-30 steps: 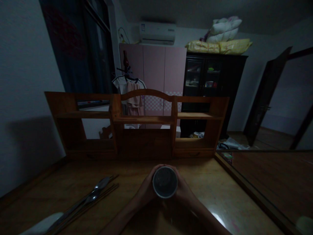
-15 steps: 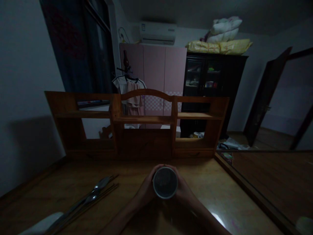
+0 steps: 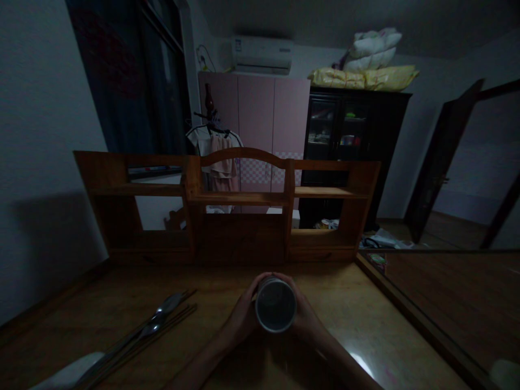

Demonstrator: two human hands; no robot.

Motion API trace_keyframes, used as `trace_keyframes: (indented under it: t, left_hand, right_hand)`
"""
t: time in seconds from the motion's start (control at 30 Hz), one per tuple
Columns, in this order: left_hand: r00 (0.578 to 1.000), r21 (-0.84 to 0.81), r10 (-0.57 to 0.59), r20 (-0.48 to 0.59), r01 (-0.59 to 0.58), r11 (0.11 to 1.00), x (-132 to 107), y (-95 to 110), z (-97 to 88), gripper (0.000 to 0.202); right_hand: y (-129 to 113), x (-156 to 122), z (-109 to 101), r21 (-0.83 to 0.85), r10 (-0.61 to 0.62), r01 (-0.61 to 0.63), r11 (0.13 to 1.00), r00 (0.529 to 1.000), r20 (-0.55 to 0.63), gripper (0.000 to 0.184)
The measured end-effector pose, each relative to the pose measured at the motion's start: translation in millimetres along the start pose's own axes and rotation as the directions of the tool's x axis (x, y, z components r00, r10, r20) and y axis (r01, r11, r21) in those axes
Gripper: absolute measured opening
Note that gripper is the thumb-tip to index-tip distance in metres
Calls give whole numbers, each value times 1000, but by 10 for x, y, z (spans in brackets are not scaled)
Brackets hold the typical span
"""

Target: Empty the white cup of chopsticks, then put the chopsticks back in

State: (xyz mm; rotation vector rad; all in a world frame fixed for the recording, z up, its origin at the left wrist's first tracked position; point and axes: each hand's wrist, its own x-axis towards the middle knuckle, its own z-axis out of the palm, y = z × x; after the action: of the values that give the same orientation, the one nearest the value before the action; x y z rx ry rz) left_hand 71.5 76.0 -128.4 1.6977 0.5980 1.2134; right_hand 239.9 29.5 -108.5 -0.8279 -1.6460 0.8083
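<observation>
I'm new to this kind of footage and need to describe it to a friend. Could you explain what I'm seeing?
There's no machine here, just a person's two bare hands. Every picture comes from one camera worn on the head, looking forward and down. The left hand and right hand clasp a round cup from both sides, its open mouth facing the camera; the inside is too dark to read. On the wooden table, to the left, lie two metal spoons, thin sticks that look like chopsticks, and a white object cut off by the frame. Behind stands a wooden shelf unit.
</observation>
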Motion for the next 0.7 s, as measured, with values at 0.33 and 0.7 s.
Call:
trace_keyframes:
  t: [0.33, 0.7]
  left_hand:
    - [992, 210, 117, -43, -105, 972, -37, -92, -28, 57]
    - [903, 280, 64, -426, 64, 958, 234, 241, -526, 76]
  right_hand:
    - [35, -17, -3, 0, 10, -10, 1000, 1000, -15, 71]
    - [-5, 5, -79, -51, 112, -120, 991, 984, -137, 57]
